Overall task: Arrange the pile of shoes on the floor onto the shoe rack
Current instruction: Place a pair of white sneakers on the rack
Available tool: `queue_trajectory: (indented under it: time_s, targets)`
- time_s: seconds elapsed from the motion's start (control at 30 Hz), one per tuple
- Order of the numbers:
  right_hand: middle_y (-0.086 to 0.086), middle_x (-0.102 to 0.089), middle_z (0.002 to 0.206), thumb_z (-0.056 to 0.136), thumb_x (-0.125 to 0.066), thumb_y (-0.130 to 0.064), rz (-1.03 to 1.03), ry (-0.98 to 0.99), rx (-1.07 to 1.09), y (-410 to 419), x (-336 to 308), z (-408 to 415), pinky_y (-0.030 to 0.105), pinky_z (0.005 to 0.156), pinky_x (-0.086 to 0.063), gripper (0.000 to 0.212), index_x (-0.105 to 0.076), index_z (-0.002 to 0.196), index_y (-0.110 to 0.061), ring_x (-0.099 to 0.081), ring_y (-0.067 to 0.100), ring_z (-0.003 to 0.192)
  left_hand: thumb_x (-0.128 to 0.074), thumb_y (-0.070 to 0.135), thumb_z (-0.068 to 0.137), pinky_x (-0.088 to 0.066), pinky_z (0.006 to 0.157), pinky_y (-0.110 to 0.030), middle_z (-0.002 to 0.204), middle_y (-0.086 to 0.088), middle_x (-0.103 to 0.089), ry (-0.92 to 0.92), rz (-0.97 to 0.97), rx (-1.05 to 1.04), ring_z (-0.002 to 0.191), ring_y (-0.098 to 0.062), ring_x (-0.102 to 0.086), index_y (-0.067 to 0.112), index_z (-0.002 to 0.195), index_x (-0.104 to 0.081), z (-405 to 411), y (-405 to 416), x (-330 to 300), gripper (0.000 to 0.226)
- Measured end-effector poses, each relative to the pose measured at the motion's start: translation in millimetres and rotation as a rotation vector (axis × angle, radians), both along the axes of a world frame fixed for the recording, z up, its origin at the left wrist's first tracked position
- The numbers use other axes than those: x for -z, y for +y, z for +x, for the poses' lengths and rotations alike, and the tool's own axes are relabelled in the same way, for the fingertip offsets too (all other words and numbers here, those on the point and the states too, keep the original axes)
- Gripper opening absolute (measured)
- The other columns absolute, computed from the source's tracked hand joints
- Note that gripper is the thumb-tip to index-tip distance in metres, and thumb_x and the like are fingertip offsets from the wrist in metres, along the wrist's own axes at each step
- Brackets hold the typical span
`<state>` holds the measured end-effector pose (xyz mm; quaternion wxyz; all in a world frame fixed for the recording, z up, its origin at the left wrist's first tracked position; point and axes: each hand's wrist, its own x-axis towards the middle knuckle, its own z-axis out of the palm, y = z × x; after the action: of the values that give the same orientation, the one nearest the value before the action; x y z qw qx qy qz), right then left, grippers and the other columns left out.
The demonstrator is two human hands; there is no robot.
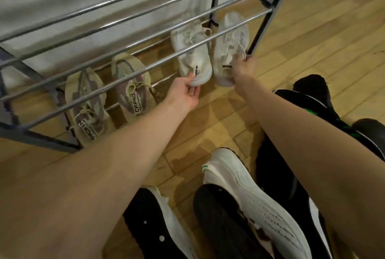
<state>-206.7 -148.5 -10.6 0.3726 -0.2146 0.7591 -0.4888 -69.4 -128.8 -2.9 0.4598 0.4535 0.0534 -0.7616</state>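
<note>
A metal shoe rack (133,27) with silver bars stands against the wall. On its lowest tier at the right lie two white sneakers. My left hand (185,94) pinches the heel of the left white sneaker (190,50). My right hand (242,67) grips the heel and tongue area of the right white sneaker (229,44). To their left on the same tier rest two beige and mauve sneakers (87,104), (131,87). The pile on the floor near me holds a white sneaker (250,192) and several black shoes (220,223).
Wooden floor (208,117) lies between the rack and the pile. Black shoes with green marks (316,102) lie at the right. The rack's dark legs (262,29) stand close to my right hand. The upper tiers carry no shoes in view.
</note>
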Motion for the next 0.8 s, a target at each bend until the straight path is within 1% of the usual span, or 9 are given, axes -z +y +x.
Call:
queue_trajectory:
  time_s: [0.1,0.23,0.3,0.37,0.43,0.47,0.53,0.6,0.8]
  targets:
    - [0.002,-0.052,0.105,0.099,-0.045,-0.028,0.033,-0.019,-0.027,-7,10,-6,0.027,0.075,-0.043,0.038,-0.044,0.131,-0.007,-0.052,0.016,0.093,-0.057,0.0,0.091,-0.042,0.101,-0.027,0.129,-0.007,-0.061,-0.054,-0.009,-0.002,0.121,-0.019,-0.057,0.005,0.13,-0.055,-2,-11,4,0.039]
    - [0.0,-0.056,0.094,0.099,-0.039,-0.015,0.04,-0.05,-0.041,3,19,-7,0.021,0.063,-0.045,0.03,-0.053,0.125,-0.008,-0.054,0.016,0.09,-0.054,-0.003,0.092,-0.042,0.099,-0.026,0.134,-0.011,-0.058,-0.134,-0.01,0.044,0.124,-0.02,-0.055,0.003,0.134,-0.05,-3,-10,3,0.043]
    - [-0.002,-0.055,0.087,0.098,-0.037,-0.012,0.043,-0.002,-0.06,14,18,-6,0.017,0.055,-0.039,0.025,-0.055,0.115,-0.011,-0.052,0.013,0.079,-0.056,-0.001,0.091,-0.039,0.103,-0.028,0.133,-0.011,-0.058,-0.178,-0.001,0.067,0.124,-0.02,-0.054,0.004,0.134,-0.05,-1,-5,-2,0.043]
    - [0.0,-0.055,0.094,0.097,-0.039,-0.013,0.079,0.087,-0.116,27,13,-3,0.019,0.055,-0.036,0.027,-0.054,0.119,-0.008,-0.05,0.009,0.076,-0.056,0.002,0.091,-0.035,0.108,-0.03,0.135,-0.011,-0.056,-0.236,0.014,0.119,0.127,-0.02,-0.051,0.005,0.135,-0.05,3,5,-8,0.045]
    - [0.004,-0.055,0.108,0.095,-0.043,-0.016,0.119,0.143,-0.181,44,6,1,0.023,0.063,-0.041,0.036,-0.051,0.128,-0.005,-0.054,0.016,0.089,-0.051,0.003,0.091,-0.034,0.11,-0.034,0.133,-0.011,-0.055,-0.272,0.015,0.198,0.128,-0.021,-0.049,0.005,0.135,-0.049,9,19,-15,0.044]
    - [0.005,-0.056,0.113,0.094,-0.044,-0.016,0.136,0.168,-0.216,55,2,3,0.026,0.068,-0.045,0.039,-0.05,0.132,-0.006,-0.056,0.02,0.096,-0.049,0.003,0.092,-0.039,0.105,-0.036,0.126,-0.011,-0.057,-0.284,0.013,0.24,0.122,-0.021,-0.052,0.004,0.128,-0.051,14,28,-20,0.037]
    - [0.008,-0.056,0.121,0.093,-0.046,-0.016,0.162,0.271,-0.34,79,-9,9,0.032,0.077,-0.049,0.043,-0.048,0.135,-0.007,-0.058,0.025,0.105,-0.044,0.002,0.093,-0.049,0.081,-0.033,0.1,-0.009,-0.059,-0.34,0.02,0.334,0.091,-0.02,-0.059,0.003,0.098,-0.057,23,46,-27,0.014]
    - [0.009,-0.056,0.119,0.094,-0.047,-0.013,0.181,0.412,-0.5,108,-21,19,0.029,0.079,-0.046,0.041,-0.048,0.134,-0.005,-0.057,0.024,0.107,-0.041,0.001,0.093,-0.043,0.062,-0.028,0.08,-0.007,-0.053,-0.44,0.03,0.446,0.068,-0.018,-0.052,0.007,0.078,-0.05,34,66,-33,0.018]
    - [0.015,-0.051,0.129,0.092,-0.052,-0.015,0.255,0.633,-0.775,190,-31,43,0.036,0.093,-0.043,0.041,-0.047,0.131,-0.005,-0.05,0.03,0.119,-0.043,0.007,0.093,-0.042,0.066,-0.026,0.081,-0.003,-0.052,-0.884,-0.101,1.058,0.066,-0.013,-0.05,0.012,0.079,-0.049,72,136,-33,0.017]
